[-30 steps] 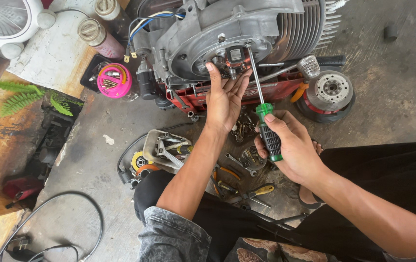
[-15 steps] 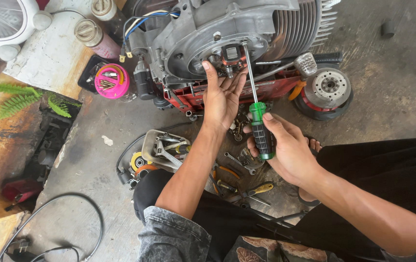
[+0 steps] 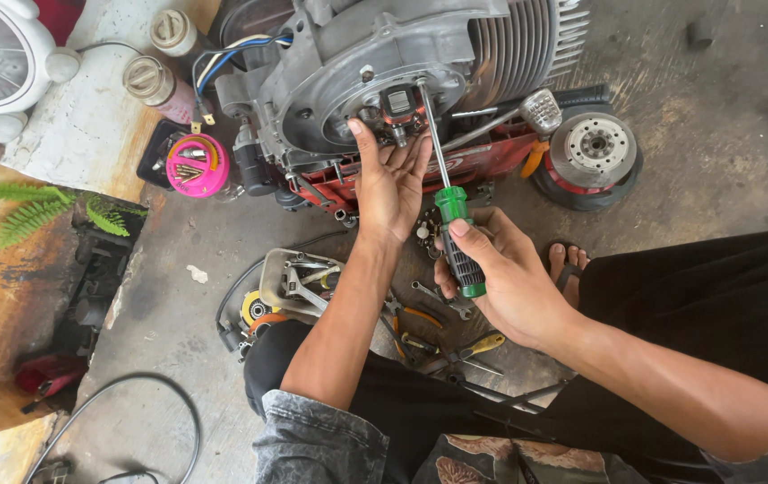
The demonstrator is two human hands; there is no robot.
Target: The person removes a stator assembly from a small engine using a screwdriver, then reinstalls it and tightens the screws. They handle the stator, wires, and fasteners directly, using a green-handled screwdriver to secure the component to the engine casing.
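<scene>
Screwdriver [image 3: 445, 193] | light, stiff steel shaft, ribbed green handle | right hand [image 3: 500, 278] grip closed on handle | left hand [image 3: 390, 184] open, fingers steadying engine [image 3: 375, 63] part.

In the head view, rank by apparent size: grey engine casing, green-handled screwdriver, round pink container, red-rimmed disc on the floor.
1. Grey metal engine casing.
2. Green-handled screwdriver, by length, held in the right hand.
3. Red-rimmed metal disc.
4. Round pink plastic container.

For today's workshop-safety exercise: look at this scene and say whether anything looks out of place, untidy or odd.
Yes. Loose hand tools lie scattered on the concrete floor beside the person's bare foot. The engine itself looks intact; the right hand holds a green-handled screwdriver, the left hand steadies the housing.
</scene>
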